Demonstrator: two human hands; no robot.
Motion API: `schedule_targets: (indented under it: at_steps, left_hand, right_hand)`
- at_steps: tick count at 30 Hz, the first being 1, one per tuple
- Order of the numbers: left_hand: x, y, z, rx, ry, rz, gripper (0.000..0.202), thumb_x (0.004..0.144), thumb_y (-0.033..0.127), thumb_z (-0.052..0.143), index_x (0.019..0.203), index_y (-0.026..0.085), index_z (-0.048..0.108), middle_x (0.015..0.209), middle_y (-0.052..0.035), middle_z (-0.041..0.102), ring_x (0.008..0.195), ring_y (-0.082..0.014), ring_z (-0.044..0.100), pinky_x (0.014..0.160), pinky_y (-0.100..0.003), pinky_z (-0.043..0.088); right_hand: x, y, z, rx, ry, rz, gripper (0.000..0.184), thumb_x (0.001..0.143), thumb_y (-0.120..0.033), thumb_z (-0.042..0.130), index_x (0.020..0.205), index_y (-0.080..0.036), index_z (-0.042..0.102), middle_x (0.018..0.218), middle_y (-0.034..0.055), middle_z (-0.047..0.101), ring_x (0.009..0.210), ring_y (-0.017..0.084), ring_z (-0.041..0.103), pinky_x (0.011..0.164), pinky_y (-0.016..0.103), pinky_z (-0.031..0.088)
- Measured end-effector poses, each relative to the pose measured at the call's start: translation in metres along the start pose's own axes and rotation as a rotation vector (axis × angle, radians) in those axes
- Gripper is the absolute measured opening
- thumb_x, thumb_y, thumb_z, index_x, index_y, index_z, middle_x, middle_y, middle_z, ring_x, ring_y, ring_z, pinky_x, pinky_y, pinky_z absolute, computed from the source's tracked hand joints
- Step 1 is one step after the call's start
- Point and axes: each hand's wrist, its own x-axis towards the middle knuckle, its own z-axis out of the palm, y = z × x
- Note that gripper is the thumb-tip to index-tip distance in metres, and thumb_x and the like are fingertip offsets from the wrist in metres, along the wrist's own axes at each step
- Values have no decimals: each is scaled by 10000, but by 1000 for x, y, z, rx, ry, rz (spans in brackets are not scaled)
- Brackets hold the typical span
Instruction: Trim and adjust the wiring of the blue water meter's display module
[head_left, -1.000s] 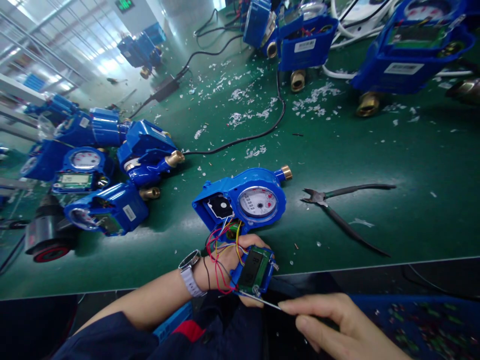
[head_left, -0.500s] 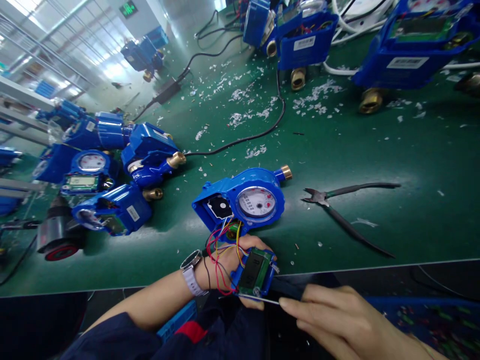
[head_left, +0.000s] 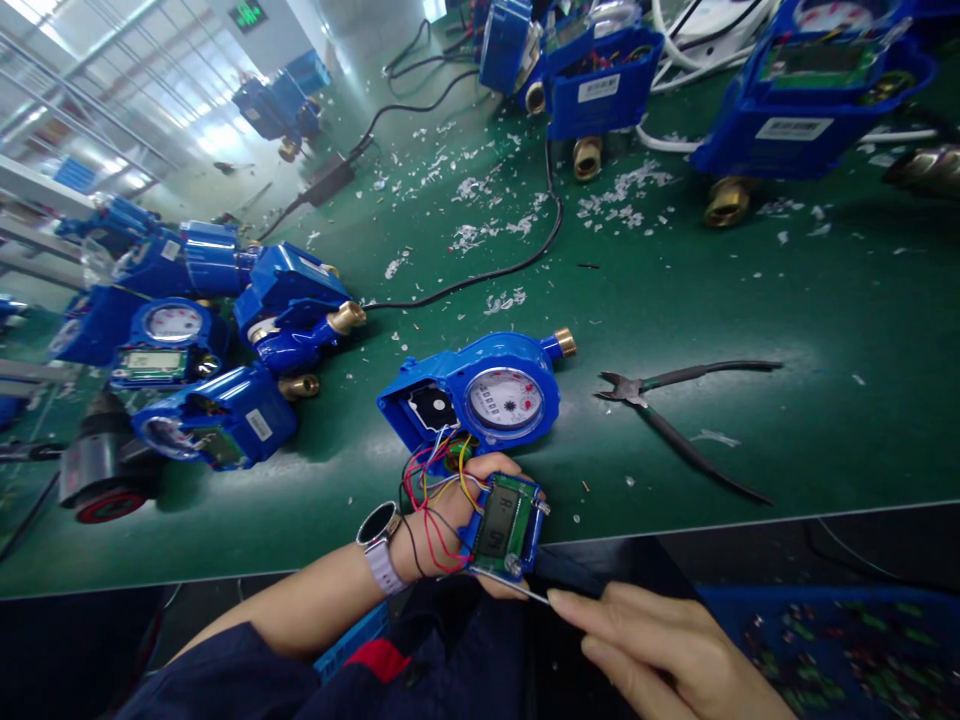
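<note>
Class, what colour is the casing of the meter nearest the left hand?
The meter's casing is blue, best seen in the head view.

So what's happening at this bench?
A person's left hand holds a small display, wires running from it toward an open blue meter. The right hand holds a thin metal tool at the display's lower edge. Cutters lie to the right; other meters sit left and farther back.

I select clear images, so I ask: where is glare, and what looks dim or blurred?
Head view: glare whitens the far left of the table; head view: the metal rack, upper left, looks washed out and soft; head view: the blue bin at lower right is dim, its contents blurred.
</note>
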Motion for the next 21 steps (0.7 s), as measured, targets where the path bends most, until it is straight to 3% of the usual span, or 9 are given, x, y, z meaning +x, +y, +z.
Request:
schedule_targets:
  at_steps: [4, 10, 13, 16, 21]
  left_hand:
    - [2, 0, -4, 107, -52, 53, 539, 693, 361, 803, 1133, 172, 556, 1114, -123, 649, 973, -225, 648, 831, -324, 509]
    - [4, 5, -2, 203, -63, 152, 836, 398, 403, 922, 1113, 173, 553, 1034, -94, 665, 902, -224, 656, 808, -309, 502]
    - [5, 9, 0, 227, -79, 112, 790, 426, 413, 912, 1087, 171, 553, 986, -87, 674, 864, -219, 664, 781, -307, 508]
    - [6, 10, 0, 254, -83, 155, 820, 414, 428, 915, 1098, 177, 537, 995, -94, 674, 863, -226, 666, 780, -316, 512]
    - [6, 5, -2, 261, -80, 176, 860, 383, 461, 918, 1096, 175, 531, 992, -94, 678, 896, -247, 662, 813, -343, 508]
  right_hand:
    - [0, 3, 4, 88, -18, 39, 355, 1034, -287, 354, 1131, -209, 687, 782, 35, 673, 654, 137, 658, 603, 177, 554]
    - [5, 1, -20, -132, -25, -146, 398, 1012, -155, 301, 1126, -218, 677, 879, 36, 686, 647, 114, 662, 586, 155, 547]
    - [8, -3, -34, -214, -80, -159, 398, 994, -128, 311, 1135, -242, 664, 845, 10, 676, 627, 107, 653, 572, 156, 544]
    - [14, -6, -42, -268, -138, -184, 379, 978, -117, 338, 1148, -244, 652, 807, 5, 663, 573, 104, 629, 536, 153, 522]
    - [18, -12, -41, -434, -184, -251, 422, 913, -57, 293, 1105, -224, 630, 719, -12, 621, 481, 109, 600, 411, 172, 448]
